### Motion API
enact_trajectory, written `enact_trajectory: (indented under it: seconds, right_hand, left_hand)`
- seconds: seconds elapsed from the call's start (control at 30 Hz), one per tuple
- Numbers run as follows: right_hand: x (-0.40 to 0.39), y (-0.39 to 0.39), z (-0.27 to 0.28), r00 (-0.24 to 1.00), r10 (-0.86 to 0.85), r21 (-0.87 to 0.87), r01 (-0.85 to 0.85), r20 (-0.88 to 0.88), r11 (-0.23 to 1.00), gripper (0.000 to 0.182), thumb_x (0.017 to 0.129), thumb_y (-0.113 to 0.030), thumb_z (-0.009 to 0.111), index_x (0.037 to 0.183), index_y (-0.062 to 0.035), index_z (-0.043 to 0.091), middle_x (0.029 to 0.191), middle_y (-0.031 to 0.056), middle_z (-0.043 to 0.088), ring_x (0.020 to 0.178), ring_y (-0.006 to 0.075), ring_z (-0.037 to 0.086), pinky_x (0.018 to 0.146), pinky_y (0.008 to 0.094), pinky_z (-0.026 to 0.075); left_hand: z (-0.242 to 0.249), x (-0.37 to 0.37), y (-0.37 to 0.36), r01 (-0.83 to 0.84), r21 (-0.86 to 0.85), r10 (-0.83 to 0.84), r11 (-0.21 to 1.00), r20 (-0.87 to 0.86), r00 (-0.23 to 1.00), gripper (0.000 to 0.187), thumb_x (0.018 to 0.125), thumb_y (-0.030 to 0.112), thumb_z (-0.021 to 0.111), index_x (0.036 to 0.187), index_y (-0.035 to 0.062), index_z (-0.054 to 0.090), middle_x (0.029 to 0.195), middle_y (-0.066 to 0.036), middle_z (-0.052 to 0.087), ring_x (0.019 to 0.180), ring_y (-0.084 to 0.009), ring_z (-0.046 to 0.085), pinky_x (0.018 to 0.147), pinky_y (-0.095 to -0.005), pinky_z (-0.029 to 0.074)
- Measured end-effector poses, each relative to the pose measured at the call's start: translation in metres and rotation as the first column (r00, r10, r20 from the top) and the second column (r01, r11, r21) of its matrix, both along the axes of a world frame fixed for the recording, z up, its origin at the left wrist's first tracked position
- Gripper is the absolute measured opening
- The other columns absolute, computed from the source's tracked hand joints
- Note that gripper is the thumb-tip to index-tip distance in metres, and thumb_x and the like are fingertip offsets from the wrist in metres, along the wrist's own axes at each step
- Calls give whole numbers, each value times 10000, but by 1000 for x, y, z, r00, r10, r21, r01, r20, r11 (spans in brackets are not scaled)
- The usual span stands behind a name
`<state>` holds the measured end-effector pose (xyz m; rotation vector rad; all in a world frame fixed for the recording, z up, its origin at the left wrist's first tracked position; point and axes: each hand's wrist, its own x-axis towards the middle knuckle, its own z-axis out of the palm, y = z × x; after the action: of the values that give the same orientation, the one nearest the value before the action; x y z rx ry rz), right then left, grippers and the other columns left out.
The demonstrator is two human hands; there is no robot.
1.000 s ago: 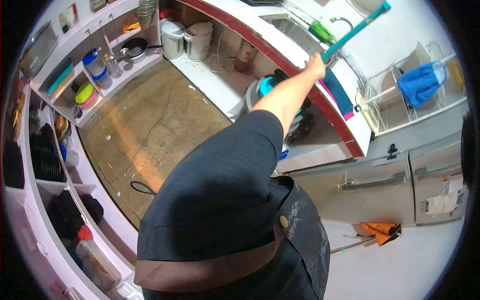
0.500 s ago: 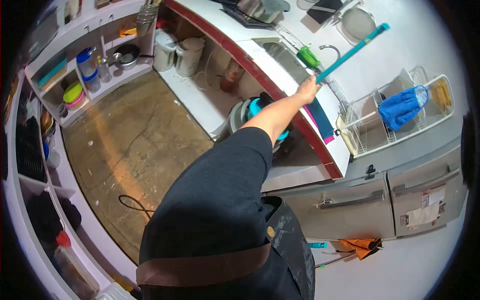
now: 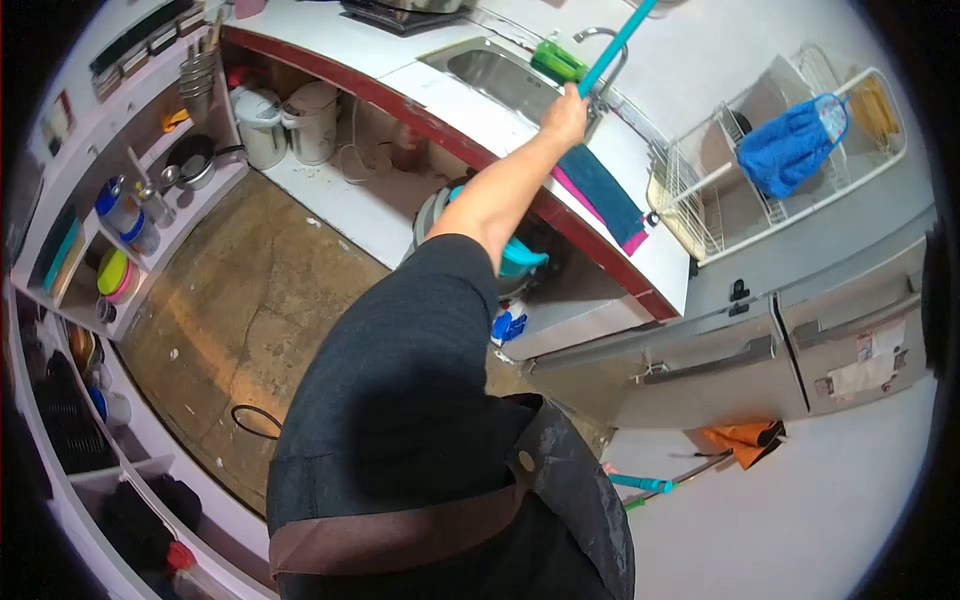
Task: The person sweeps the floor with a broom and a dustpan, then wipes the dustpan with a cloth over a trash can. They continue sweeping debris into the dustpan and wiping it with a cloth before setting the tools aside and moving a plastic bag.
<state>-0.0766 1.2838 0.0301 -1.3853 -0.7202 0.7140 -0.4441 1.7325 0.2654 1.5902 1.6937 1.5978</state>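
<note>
The counter (image 3: 672,268) held the sink (image 3: 510,75) and, beside it, a folded cloth (image 3: 612,195), perhaps placed there for easy reach. Near the sink's corner slanted the teal pole (image 3: 615,48), and the left hand (image 3: 566,115) was closed around it, probably to steady it; the right hand was out of sight, its grip unknown.

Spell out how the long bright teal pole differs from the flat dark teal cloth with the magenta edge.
The long bright teal pole is slim and straight; the flat dark teal cloth with the magenta edge is broad. The pole is in the grip of the left hand, while the cloth lies on the white counter. The pole runs off the picture's top edge; the cloth does not. Both are teal.
</note>
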Motion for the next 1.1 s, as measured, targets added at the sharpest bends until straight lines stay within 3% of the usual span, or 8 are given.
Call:
enact_trajectory:
  seconds: [0.23, 0.3, 0.37, 0.5, 0.57, 0.67, 0.83, 1.1]
  right_hand:
    - [-25, 5, 14, 995, -92, -81, 94, 27, 992, 204, 809, -157, 516, 696, -14, 426, 605, 51, 459, 572, 132, 465, 558, 260, 399]
    - [-39, 8, 11, 992, -123, -118, 120, -22, 986, 177, 807, -127, 509, 694, -14, 432, 597, 49, 461, 552, 130, 464, 560, 263, 406]
    - [-41, 9, 9, 996, -71, -52, 74, 55, 996, 165, 802, -119, 513, 695, -20, 435, 580, 51, 467, 542, 127, 463, 552, 259, 408]
    - [-37, 17, 74, 941, -214, 30, 214, 263, 976, 150, 805, -126, 477, 692, -30, 458, 546, 45, 491, 501, 122, 464, 510, 247, 387]
    - [-28, 22, 128, 926, -312, 152, 284, 214, 947, 231, 815, -169, 476, 624, -45, 441, 481, 52, 454, 466, 136, 446, 488, 263, 388]
    - [-2, 15, 214, 964, -247, 330, 266, -98, 906, 310, 846, -259, 438, 606, -65, 410, 471, -14, 319, 402, 77, 294, 390, 220, 268]
    - [29, -8, 315, 995, 38, 651, 28, -87, 758, 299, 818, -211, 491, 577, -82, 369, 554, -22, 272, 484, 79, 243, 450, 213, 222]
    - [11, 15, 317, 931, 262, 747, 19, -256, 664, 272, 787, -149, 517, 578, -94, 352, 594, -14, 259, 590, 112, 286, 620, 278, 266]
  left_hand:
    - [0, 10, 50, 34, 40, -30, 999, -110, 994, 345, 797, 281, 430, 983, -6, 389, 824, -240, 552, 789, -388, 532, 697, -422, 416]
    - [-26, 6, 70, 235, -66, -244, 970, -244, 938, 429, 800, 352, 381, 961, -38, 459, 800, -261, 545, 787, -407, 520, 667, -445, 413]
    - [-30, 14, 57, 65, -3, -65, 998, -92, 994, 434, 798, 370, 392, 972, -27, 414, 764, -294, 526, 770, -414, 518, 655, -465, 402]
    - [-38, -8, 42, 246, 131, -237, 960, -78, 968, 455, 752, 427, 489, 987, 43, 427, 811, -234, 555, 804, -419, 510, 702, -434, 409]
    - [-28, -25, 18, 142, 177, -99, 974, -231, 968, 277, 776, 276, 503, 840, 7, 487, 681, -186, 554, 657, -307, 548, 589, -372, 415]
    - [-37, -49, -14, 214, 180, -193, 960, -127, 973, 291, 759, 303, 518, 829, 22, 545, 655, -145, 544, 622, -246, 540, 575, -327, 405]
    - [-59, -74, -30, 221, 130, -224, 967, 7, 975, 229, 774, 256, 514, 811, 31, 530, 529, -18, 439, 516, -75, 397, 491, -241, 361]
    - [-67, -86, -33, 52, 70, -52, 996, -5, 999, 290, 785, 312, 494, 788, 23, 514, 540, -82, 480, 510, -141, 451, 516, -300, 384]
